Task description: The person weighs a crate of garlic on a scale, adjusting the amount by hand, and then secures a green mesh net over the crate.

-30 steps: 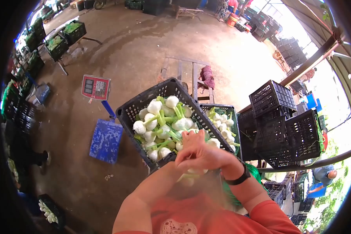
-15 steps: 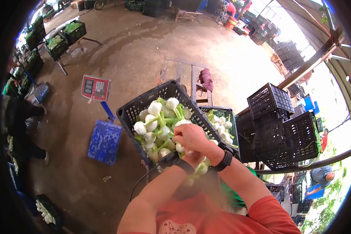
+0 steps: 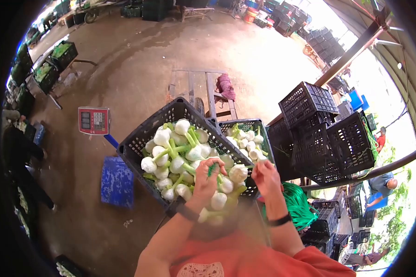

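Note:
My left hand [image 3: 207,179] is closed above the near part of a black plastic crate [image 3: 148,124], with a bit of green strand showing between its fingers. My right hand [image 3: 266,179] is pinched shut just beyond the crate's right edge; what its fingertips hold is too small to make out. White bulbs with short green stalks, looking like fresh garlic [image 3: 162,136], fill the crate. One bulb [image 3: 238,173] lies on the pile between my hands. A bundle of bright green plastic strands [image 3: 296,207] hangs beside my right forearm.
A second crate of bulbs [image 3: 249,147] stands behind on the right. Stacked black crates [image 3: 312,108] rise farther right. At left is a blue platform scale [image 3: 117,182] with a red display [image 3: 94,121]. A wooden frame [image 3: 192,87] lies beyond the crates. Other people are at the right edge.
My hands, together over the crate half a second ago, are now apart. The right one has moved right past the crate's edge. Green strand now shows in the left. The view has shifted slightly.

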Demonstrator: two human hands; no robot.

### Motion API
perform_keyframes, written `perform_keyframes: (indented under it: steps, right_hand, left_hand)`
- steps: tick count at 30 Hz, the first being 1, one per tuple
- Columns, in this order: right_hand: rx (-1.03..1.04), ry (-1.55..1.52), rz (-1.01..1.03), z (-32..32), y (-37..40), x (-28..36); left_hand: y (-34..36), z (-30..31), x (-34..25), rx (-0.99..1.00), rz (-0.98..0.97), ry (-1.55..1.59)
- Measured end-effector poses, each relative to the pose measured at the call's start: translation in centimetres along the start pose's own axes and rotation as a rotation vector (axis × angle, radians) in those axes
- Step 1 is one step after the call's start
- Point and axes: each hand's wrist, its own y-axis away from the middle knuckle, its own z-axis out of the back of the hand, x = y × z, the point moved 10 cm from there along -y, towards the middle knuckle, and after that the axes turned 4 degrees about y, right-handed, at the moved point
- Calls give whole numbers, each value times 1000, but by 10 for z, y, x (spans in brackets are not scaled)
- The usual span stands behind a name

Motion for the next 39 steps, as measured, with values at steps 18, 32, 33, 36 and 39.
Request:
perform_keyframes:
  steps: [18, 32, 33, 36, 39]
  right_hand:
    - [163, -196, -80, -76, 54, -26]
    - [3, 311, -62, -41, 23, -6]
    - [-9, 282, -102, -40, 15, -5]
    - [35, 439, -124, -42, -11, -8]
    - [48, 622, -49, -53, -28, 3]
  left_hand:
    - [8, -5, 42, 90, 441, 221]
    - [3, -25, -33, 272, -218, -598]
    - [7, -29, -38, 293, -225, -615]
    - [12, -35, -38, 328, -293, -691]
    - [18, -41, -43, 379, -411, -723]
